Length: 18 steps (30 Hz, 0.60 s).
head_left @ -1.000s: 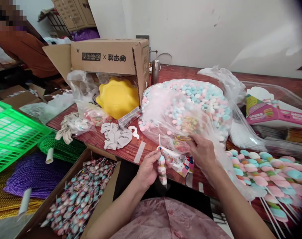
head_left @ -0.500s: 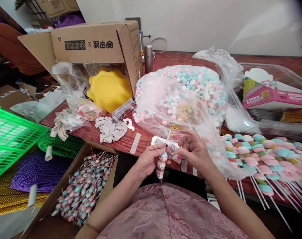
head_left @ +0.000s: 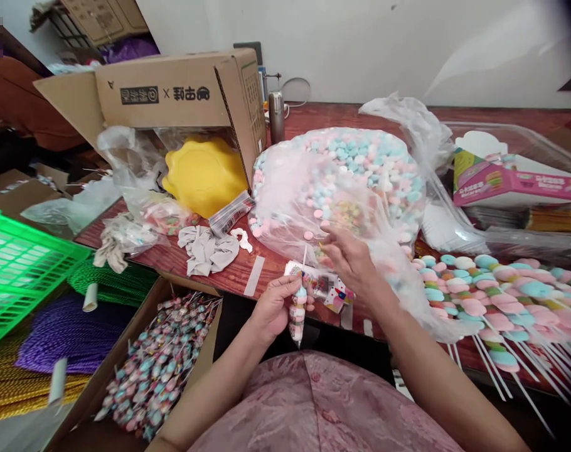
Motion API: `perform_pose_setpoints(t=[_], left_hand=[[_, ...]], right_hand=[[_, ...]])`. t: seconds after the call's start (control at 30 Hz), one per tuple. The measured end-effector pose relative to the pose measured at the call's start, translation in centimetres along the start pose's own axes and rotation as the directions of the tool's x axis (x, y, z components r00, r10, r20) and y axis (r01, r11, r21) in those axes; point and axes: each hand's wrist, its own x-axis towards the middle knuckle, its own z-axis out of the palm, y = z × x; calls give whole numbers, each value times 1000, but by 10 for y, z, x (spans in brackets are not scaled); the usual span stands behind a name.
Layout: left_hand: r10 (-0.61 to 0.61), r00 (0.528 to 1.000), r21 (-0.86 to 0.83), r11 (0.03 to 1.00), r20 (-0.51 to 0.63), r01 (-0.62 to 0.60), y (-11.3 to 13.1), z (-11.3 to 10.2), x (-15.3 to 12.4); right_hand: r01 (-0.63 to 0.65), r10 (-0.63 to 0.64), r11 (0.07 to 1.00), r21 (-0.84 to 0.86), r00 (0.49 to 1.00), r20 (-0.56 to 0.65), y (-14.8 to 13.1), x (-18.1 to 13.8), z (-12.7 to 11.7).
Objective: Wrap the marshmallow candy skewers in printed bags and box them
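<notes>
My left hand (head_left: 277, 304) is closed around a wrapped marshmallow skewer (head_left: 297, 314), its stick pointing up, just in front of the table edge. My right hand (head_left: 349, 260) reaches up to the mouth of a big clear bag of pastel marshmallows (head_left: 342, 182), fingers pinched at small coloured bits there; what they hold is too small to name. A small stack of printed wrappers (head_left: 330, 287) lies on the table between my hands.
Finished pastel skewers (head_left: 497, 295) lie at the right. A cardboard box of wrapped skewers (head_left: 156, 364) sits at lower left, beside a green crate (head_left: 22, 263) and cord spools (head_left: 64, 326). An open carton (head_left: 172, 100), yellow bowl (head_left: 203, 176), grey gloves (head_left: 208, 248) and pink box (head_left: 516, 185) crowd the table.
My right hand has left the skewer's top and moved up to the marshmallow bag's opening. My left hand keeps the skewer, slightly lower.
</notes>
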Motion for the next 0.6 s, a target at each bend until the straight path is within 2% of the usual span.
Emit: perform_pose_setpoints(t=[0.1,0.13,0.2,0.3,0.4,0.5,0.6], left_hand=[[27,999,-8,1000,-40,-27,-2,-1,-1],[33,998,-8,999,-53,-33,-2,-2,-3],[46,996,-4,999,-78,-46,1,-5,-6],[75,990,-14,997,-123,-77,10,-16,-12],[102,980,-35,993,-169,-109,18,-28,-15],[108,980,-29,993,-169,-114,21,-33,-14],[109,981,-12,994,-158,-113,18,-29,-14]], right_hand=[[57,-45,996,-70,986,158,7,31,5],[68,-54,995,-75,984,171,9,37,7],[58,-49,994,-88,993,104,14,40,7],[-23,15,988,-153,998,-53,24,31,0],[-98,73,963,-253,991,-108,31,18,-10],[-119,111,916,-382,993,-44,30,8,-11],[-108,167,853,-510,983,71,23,5,-2]])
